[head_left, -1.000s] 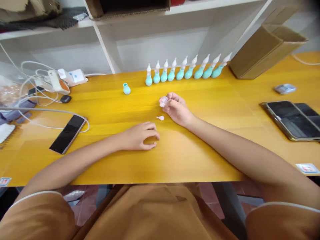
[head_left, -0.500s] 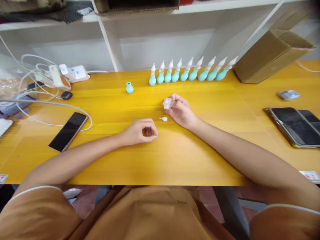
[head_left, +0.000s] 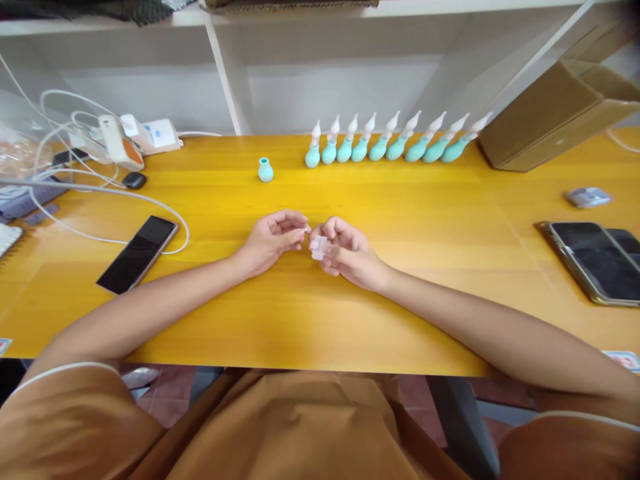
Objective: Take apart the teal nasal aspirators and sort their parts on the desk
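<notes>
My right hand (head_left: 347,257) grips a small clear plastic cap (head_left: 319,247) above the middle of the yellow table (head_left: 350,320). My left hand (head_left: 273,239) pinches a tiny white tip (head_left: 303,231) between thumb and forefinger, right beside the cap. The two hands almost touch. Farther back a lone teal bulb (head_left: 265,170) stands upright without a tip. To its right stands a row of several teal bulbs with white tips (head_left: 395,143) along the table's far edge.
A black phone (head_left: 138,253) and white cables (head_left: 95,200) lie at the left, with chargers (head_left: 130,140) behind. At the right are two phones (head_left: 595,260), a small grey object (head_left: 587,197) and a tilted cardboard box (head_left: 555,113). White shelving stands behind the table.
My left hand has picked the white tip up off the table and moved right. My right hand has drawn the clear cap nearer, so both hands now meet.
</notes>
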`<control>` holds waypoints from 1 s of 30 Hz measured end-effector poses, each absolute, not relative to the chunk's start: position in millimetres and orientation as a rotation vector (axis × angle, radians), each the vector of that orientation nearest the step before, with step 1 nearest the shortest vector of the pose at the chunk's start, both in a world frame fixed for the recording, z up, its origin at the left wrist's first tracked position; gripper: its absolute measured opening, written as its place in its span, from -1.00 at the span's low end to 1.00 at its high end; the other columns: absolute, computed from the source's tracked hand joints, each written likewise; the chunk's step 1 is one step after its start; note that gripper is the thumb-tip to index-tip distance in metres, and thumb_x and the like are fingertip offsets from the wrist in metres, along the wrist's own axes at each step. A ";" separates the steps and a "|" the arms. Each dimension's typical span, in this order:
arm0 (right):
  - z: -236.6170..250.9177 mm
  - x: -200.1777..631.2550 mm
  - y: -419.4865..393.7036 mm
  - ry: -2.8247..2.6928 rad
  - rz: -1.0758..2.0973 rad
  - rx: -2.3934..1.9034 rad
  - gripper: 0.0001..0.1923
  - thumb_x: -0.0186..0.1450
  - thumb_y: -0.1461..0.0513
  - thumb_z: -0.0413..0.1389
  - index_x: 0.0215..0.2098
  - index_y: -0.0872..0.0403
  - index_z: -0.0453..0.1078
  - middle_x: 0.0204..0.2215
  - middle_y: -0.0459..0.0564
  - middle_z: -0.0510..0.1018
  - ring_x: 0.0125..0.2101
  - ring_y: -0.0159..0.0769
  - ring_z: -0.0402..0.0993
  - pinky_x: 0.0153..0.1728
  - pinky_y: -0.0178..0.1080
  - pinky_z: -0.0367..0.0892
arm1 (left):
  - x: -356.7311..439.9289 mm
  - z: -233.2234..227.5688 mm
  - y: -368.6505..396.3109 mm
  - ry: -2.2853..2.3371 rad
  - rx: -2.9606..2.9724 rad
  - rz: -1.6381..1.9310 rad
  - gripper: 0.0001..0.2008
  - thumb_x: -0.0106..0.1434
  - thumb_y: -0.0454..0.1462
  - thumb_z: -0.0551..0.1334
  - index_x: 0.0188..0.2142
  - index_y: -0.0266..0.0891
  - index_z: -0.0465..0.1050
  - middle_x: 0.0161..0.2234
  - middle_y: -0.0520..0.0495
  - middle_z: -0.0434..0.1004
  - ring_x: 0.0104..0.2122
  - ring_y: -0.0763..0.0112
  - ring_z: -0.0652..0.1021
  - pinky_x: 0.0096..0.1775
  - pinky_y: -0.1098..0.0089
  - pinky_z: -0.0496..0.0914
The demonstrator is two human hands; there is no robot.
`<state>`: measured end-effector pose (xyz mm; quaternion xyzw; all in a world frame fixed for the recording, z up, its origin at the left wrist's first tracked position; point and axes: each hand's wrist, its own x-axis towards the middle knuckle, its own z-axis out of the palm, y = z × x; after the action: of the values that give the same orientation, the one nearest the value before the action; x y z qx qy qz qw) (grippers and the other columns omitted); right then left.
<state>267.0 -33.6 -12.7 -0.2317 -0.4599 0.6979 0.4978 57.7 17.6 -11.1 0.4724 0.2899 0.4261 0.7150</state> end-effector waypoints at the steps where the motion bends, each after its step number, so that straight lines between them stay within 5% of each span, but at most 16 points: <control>1: -14.2 266.7 -32.5 -1.109 1.681 -0.580 -0.49 0.30 0.14 0.52 -0.23 -0.01 0.21 -0.20 -0.14 0.60 -0.51 -0.51 0.38 -0.61 -0.43 0.23 | 58.0 -11.6 17.9 0.640 1.035 0.942 -0.52 0.04 -0.16 0.73 -0.14 -0.25 0.66 -0.21 -0.03 0.66 -0.30 0.52 0.60 -0.29 0.50 0.48; 8: -17.1 267.2 -26.0 -1.042 1.668 -0.642 -0.48 0.27 0.14 0.53 -0.24 -0.01 0.22 -0.20 -0.17 0.58 -0.53 -0.53 0.39 -0.62 -0.44 0.24 | 60.3 -16.0 17.5 0.622 1.177 0.996 -0.59 0.03 -0.17 0.73 -0.24 -0.24 0.67 -0.26 -0.01 0.67 -0.27 0.49 0.61 -0.13 0.41 0.51; 19: -15.3 268.5 -24.7 -1.044 1.647 -0.677 -0.48 0.25 0.12 0.53 -0.24 -0.02 0.22 -0.21 -0.18 0.56 -0.53 -0.53 0.37 -0.61 -0.43 0.26 | 62.2 -19.0 16.7 0.707 1.323 1.019 -0.63 0.08 -0.14 0.70 -0.27 -0.24 0.66 -0.31 0.00 0.66 -0.35 0.50 0.55 -0.24 0.42 0.45; 30: -15.0 267.1 -24.8 -1.063 1.629 -0.693 -0.43 0.25 0.05 0.55 -0.24 -0.02 0.21 -0.20 -0.17 0.55 -0.52 -0.54 0.35 -0.60 -0.42 0.25 | 59.4 -18.3 17.4 0.718 1.378 1.020 -0.67 0.06 -0.11 0.72 -0.28 -0.19 0.76 -0.26 -0.05 0.77 -0.24 0.37 0.67 -0.07 0.32 0.55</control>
<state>267.1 -24.8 -15.0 -0.2883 -0.4421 0.6774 0.5125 59.4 17.4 -18.3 0.5939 0.3094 0.4396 0.5986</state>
